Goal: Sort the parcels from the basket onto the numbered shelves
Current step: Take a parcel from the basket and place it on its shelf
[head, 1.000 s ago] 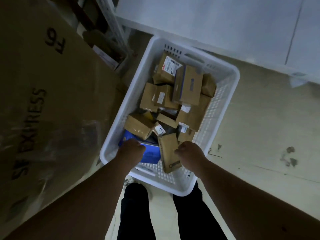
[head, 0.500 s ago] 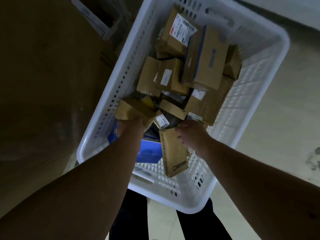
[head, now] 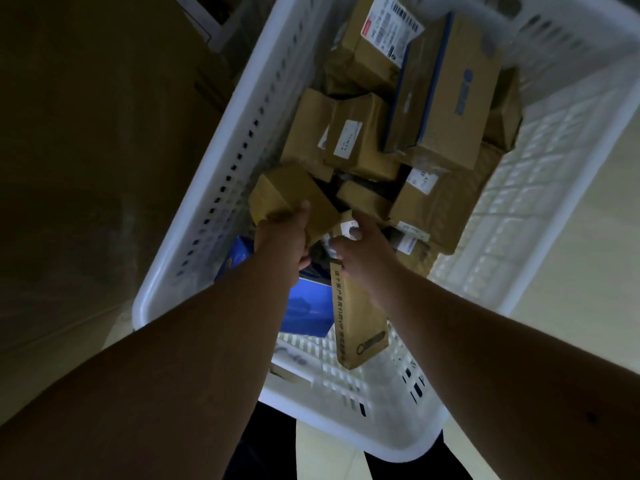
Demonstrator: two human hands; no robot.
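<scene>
Inside basket (head: 194, 244) rim — both hands, parcels

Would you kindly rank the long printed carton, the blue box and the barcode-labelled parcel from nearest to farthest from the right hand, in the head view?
1. Long printed carton: directly beneath the right hand.
2. Blue box: lower left.
3. Barcode-labelled parcel: basket's far end.

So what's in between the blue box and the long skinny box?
Nothing shows there in the head view: the blue box and the long box lie side by side, edges meeting, in the white basket.
</scene>
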